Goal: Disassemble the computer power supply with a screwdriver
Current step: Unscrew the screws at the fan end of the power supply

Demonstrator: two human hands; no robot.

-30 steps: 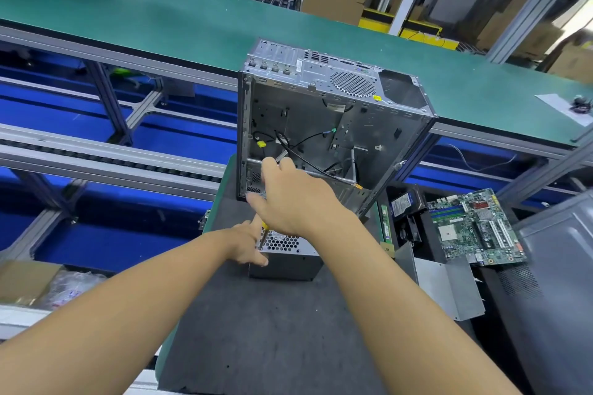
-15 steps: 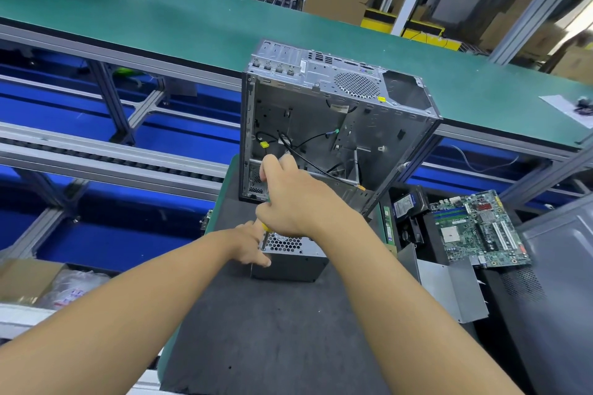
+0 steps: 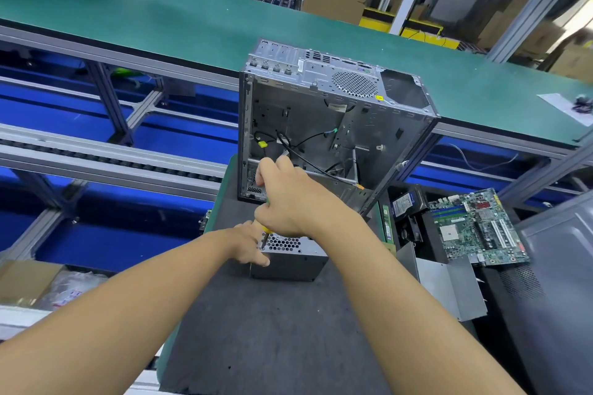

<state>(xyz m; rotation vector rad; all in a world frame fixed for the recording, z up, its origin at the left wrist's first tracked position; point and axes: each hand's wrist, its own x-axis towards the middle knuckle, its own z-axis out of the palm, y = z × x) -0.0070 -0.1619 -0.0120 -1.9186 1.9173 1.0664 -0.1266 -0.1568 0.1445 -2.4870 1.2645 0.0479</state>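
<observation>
Your right hand [image 3: 288, 202] fists the yellow-handled screwdriver [image 3: 265, 234]: press straight down; below it, your left hand [image 3: 248, 242] grips the grey perforated power supply [image 3: 288, 261].

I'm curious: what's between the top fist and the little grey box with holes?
In the head view, a yellow-handled screwdriver: the right hand grips it, its metal shaft reaching down to the small grey metal power supply box.

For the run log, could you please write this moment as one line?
right hand: grips screwdriver, tip on power supply | left hand: holds power supply | computer case: open behind
</observation>
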